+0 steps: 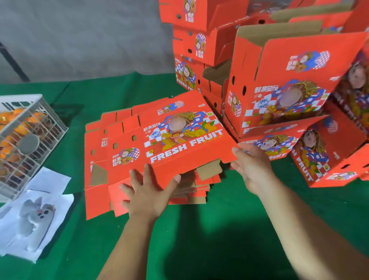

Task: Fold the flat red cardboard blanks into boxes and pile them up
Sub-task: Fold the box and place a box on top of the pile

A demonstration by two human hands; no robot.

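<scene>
A stack of flat red cardboard blanks (100, 187) printed "FRESH FRUIT" lies on the green table (205, 235). The top blank (178, 129) is tilted up at its near edge. My left hand (148, 193) holds that near edge, fingers spread on top and thumb under it. My right hand (252, 166) touches the blank's near right corner with relaxed fingers. Folded red boxes (283, 85) are piled to the right and behind, some tipped on their sides.
A white plastic crate (19, 146) of oranges stands at the left. White paper sheets (31, 220) with a grey cat picture lie in front of it. A tall stack of folded boxes (194, 28) rises at the back. Grey wall behind.
</scene>
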